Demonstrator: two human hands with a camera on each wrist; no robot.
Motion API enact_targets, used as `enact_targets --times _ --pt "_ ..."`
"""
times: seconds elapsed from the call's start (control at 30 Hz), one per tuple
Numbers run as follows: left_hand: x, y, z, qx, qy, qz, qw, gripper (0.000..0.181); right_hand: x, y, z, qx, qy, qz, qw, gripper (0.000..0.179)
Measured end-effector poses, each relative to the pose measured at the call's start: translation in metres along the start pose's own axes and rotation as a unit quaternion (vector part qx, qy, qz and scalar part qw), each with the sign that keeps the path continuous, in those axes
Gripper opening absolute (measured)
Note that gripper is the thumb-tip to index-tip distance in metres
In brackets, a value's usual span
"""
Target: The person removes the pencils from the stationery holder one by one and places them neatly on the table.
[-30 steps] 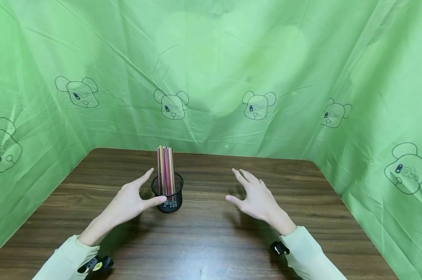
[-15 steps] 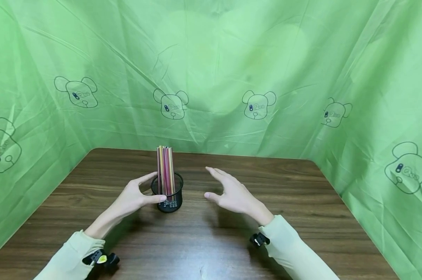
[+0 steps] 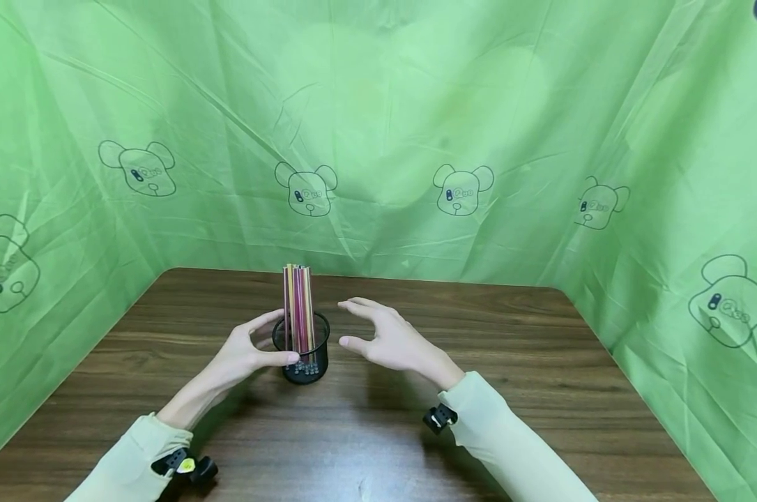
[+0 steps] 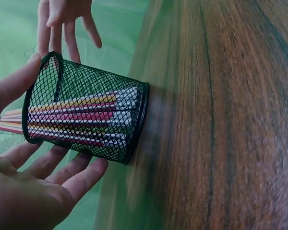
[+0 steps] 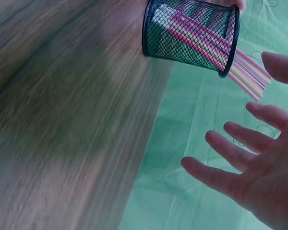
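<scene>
A black wire-mesh pen cup (image 3: 304, 375) stands upright on the table, left of the middle. From it rises a bundle of thin sticks (image 3: 299, 303) in pink, yellow and white, with clear lower ends. My left hand (image 3: 237, 353) holds the cup from its left side. In the left wrist view its thumb (image 4: 26, 76) lies at the rim and its fingers (image 4: 84, 179) curve along the mesh. To the right of the cup hovers my right hand (image 3: 387, 340), holding nothing. Its fingers (image 5: 225, 148) are spread and point toward the cup, with a gap between.
The brown wood-grain table (image 3: 510, 335) reaches back to a green cloth (image 3: 378, 125) printed with bear heads, which also hangs at both sides. Black cameras are strapped at the left wrist (image 3: 184, 466) and right wrist (image 3: 440, 417).
My right hand has moved left toward the pen cup. The left hand has come in around the cup, its fingers now nearer the mesh. The cup has stayed in place.
</scene>
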State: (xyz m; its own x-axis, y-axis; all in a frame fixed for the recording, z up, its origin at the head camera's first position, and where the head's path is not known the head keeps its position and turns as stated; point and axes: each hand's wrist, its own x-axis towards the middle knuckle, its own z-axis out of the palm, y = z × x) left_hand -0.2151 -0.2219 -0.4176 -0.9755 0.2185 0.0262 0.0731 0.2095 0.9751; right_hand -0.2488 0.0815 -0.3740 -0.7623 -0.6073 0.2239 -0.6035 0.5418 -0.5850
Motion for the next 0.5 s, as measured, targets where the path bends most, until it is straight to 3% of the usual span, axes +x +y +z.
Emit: enact_targets --times 0.3,0.5 --pt "-0.001 -0.005 0.0 -0.014 -0.006 0.002 0.9999 0.09 0.028 0.001 0.016 0.106 0.005 -0.033 0.9938 0.065" --pt "0.002 -0.002 0.0 -0.022 -0.016 0.004 0.9996 0.088 0.043 0.0 0.021 0.11 0.021 -0.048 0.9926 0.057"
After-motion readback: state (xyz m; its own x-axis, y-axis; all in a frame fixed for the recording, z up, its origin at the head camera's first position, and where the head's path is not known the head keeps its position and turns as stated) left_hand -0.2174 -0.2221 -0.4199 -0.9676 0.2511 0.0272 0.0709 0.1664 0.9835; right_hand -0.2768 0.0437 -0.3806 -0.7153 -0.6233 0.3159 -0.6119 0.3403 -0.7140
